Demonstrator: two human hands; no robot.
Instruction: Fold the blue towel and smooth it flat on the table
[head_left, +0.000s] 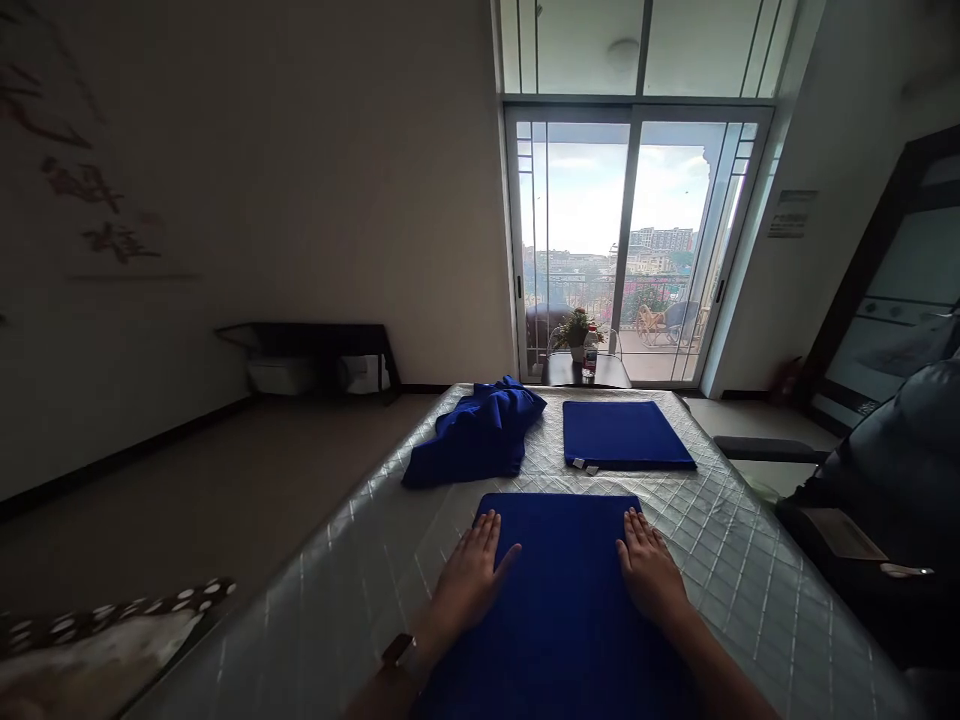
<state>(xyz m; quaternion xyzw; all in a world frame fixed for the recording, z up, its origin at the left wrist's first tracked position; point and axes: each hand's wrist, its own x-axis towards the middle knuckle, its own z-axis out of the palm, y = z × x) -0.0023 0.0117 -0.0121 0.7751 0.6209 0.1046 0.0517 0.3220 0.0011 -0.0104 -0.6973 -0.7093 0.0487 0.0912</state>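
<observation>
A flat piece of blue cloth (562, 600) lies in front of me on the quilted silver-grey mattress (360, 590), running down past the bottom of the view. My left hand (474, 568) rests flat along its left edge, fingers stretched and thumb apart. On the opposite edge my right hand (649, 562) lies flat with its fingers extended. Neither hand grips anything. Farther off, to the right, sits a neatly squared blue cloth (626, 435) with small white tags at its near edge. A crumpled blue cloth (480, 430) is heaped at the far left.
Beyond the mattress stands a small dark table (570, 374) with a potted plant (577, 330) and a bottle (590, 352), before sliding glass doors. A dark armchair (900, 470) is at the right. A low black stand (319, 345) is by the left wall.
</observation>
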